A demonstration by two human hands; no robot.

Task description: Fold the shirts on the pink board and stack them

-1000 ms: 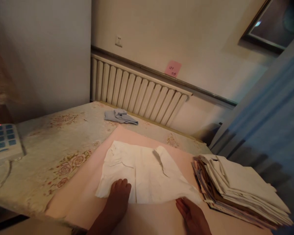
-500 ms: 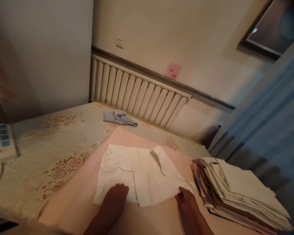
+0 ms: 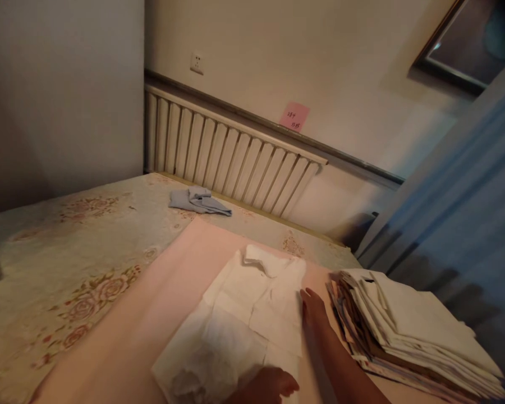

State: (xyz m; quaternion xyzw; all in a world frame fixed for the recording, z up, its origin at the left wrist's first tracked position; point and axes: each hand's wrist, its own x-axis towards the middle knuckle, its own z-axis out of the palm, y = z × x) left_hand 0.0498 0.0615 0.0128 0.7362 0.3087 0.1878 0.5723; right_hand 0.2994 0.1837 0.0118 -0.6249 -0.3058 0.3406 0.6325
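A white garment (image 3: 252, 303), which looks like a small shirt, lies spread and wrinkled on a pink cloth (image 3: 151, 303). An opening like a collar shows at its far end, and its near left part is crumpled. My left hand (image 3: 273, 384) is low over the near edge of the garment, fingers pointing right and slightly apart. Along the garment's right side is my right hand (image 3: 315, 308), its fingers stretched out beside the edge. Whether those fingertips touch the fabric is hard to make out.
A stack of folded clothes (image 3: 425, 325) stands at the right, beside my right forearm. A folded grey-blue cloth (image 3: 200, 202) lies farther back on the floral table cover (image 3: 109, 241). Behind are a radiator (image 3: 227, 151) and a blue curtain (image 3: 458, 196).
The white garment has turned and now reaches nearer to me, with its collar-like end away. My left hand has moved right and closer; my right hand has moved up along the garment's side.
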